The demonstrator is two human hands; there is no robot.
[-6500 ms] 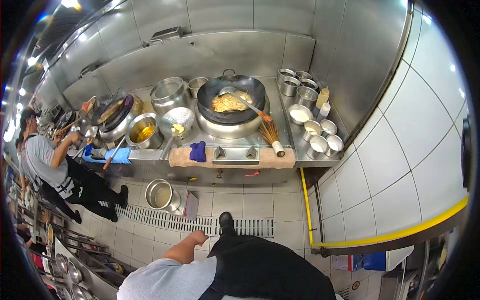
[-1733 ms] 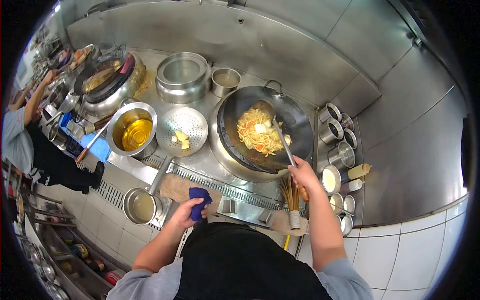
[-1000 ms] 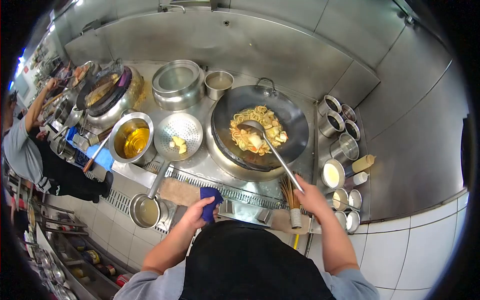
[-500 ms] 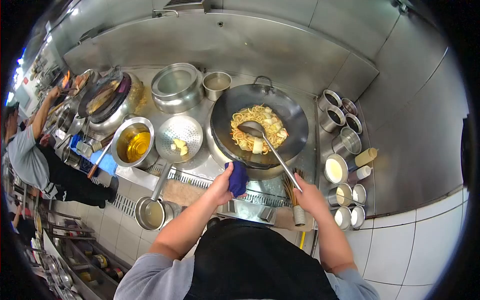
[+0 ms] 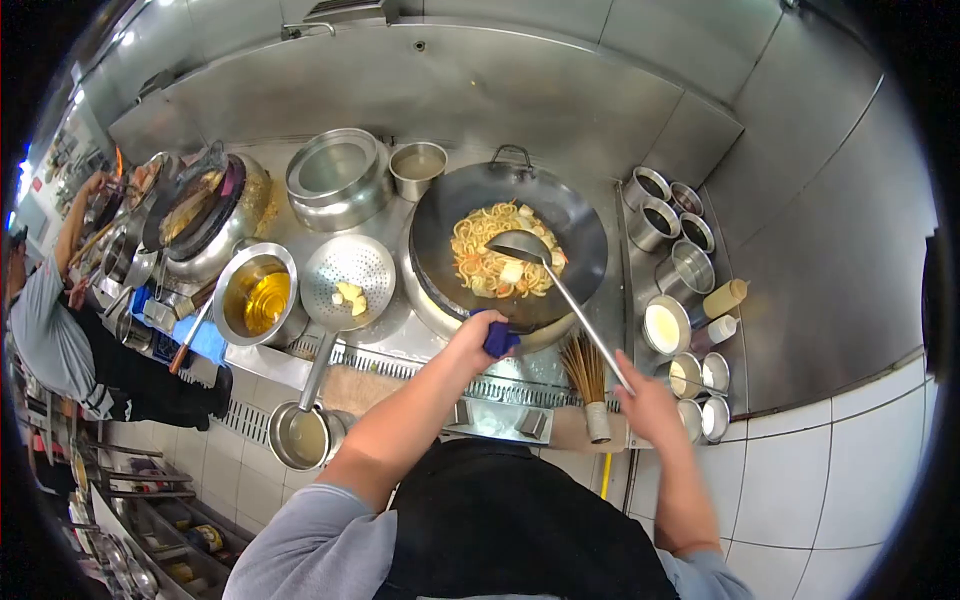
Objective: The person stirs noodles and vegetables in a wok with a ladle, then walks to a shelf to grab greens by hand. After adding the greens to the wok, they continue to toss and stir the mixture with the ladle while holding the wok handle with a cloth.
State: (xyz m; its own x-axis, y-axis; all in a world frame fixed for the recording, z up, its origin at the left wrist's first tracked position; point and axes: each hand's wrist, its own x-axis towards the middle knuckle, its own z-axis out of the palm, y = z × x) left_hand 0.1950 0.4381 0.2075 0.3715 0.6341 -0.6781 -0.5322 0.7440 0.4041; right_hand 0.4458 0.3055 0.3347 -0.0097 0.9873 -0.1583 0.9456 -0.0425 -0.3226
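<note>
The left hand (image 5: 470, 335) pinched a blue cloth (image 5: 499, 340) against the round black wok's (image 5: 575, 240) near rim. The right hand's (image 5: 645, 405) fingers wrapped a long steel ladle (image 5: 525, 245), its bowl over curly noodles (image 5: 480, 255).

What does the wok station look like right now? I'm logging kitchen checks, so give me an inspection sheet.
Surface: steel counter, wet-looking.
Job's things: wok of noodles; ladle bowl in it.
Clutter: oil bowl, strainer, seasoning tins, bamboo brush.
Grippers: left hand presses blue cloth on wok rim; right hand grips ladle handle.
Cables: nothing seen.
Surroundings: another person at the next burner.
</note>
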